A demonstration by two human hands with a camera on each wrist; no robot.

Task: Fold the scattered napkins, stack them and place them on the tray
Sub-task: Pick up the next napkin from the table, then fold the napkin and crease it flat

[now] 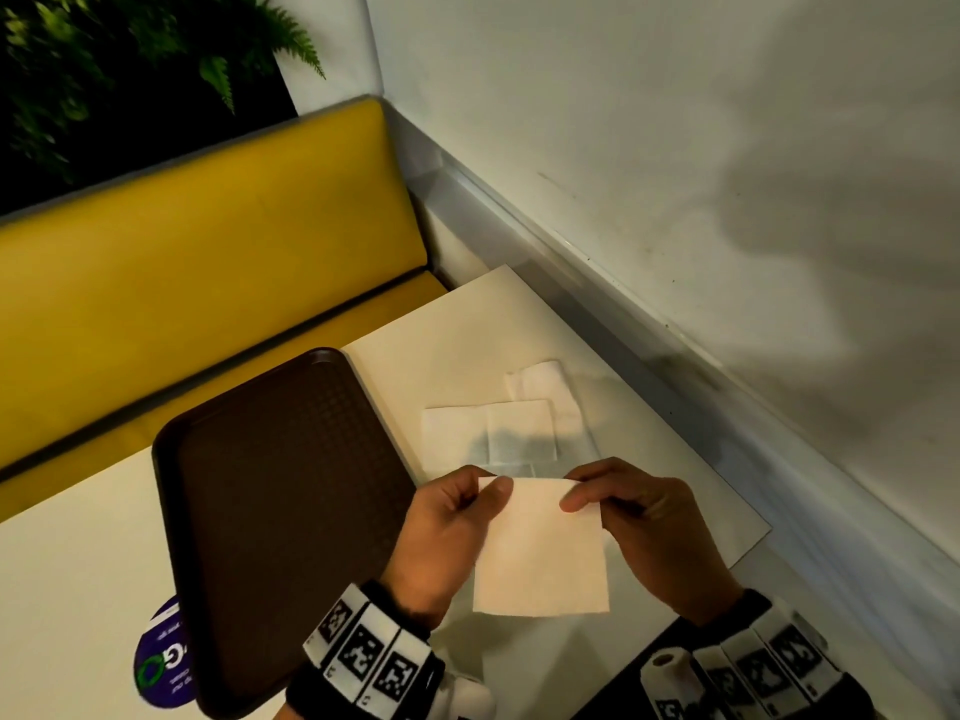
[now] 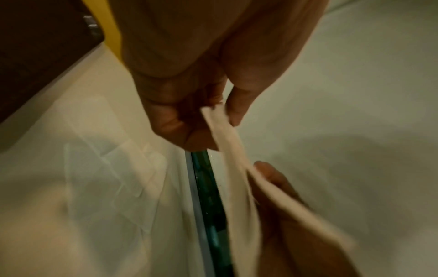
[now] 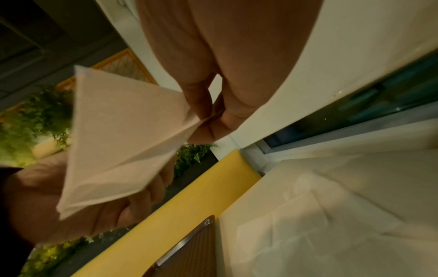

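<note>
Both hands hold a folded white napkin point(image 1: 540, 548) up above the table, near the front. My left hand point(image 1: 493, 492) pinches its top left corner, thumb on the front. My right hand point(image 1: 574, 498) pinches the top right corner. In the left wrist view the napkin point(image 2: 227, 148) shows edge-on, its layers doubled, between the left fingers point(image 2: 234, 112) and the right hand below. The right wrist view shows the napkin point(image 3: 123, 135) pinched at one corner. Several unfolded napkins point(image 1: 493, 428) lie flat on the table beyond the hands. The dark brown tray point(image 1: 275, 491) lies to the left with nothing on it.
The white table point(image 1: 457, 330) runs along a glass-edged ledge and white wall point(image 1: 675, 174) on the right. A yellow bench point(image 1: 208, 252) stands beyond the tray. A purple round sticker point(image 1: 161, 662) shows at the tray's near left edge. Plants hang at the top left.
</note>
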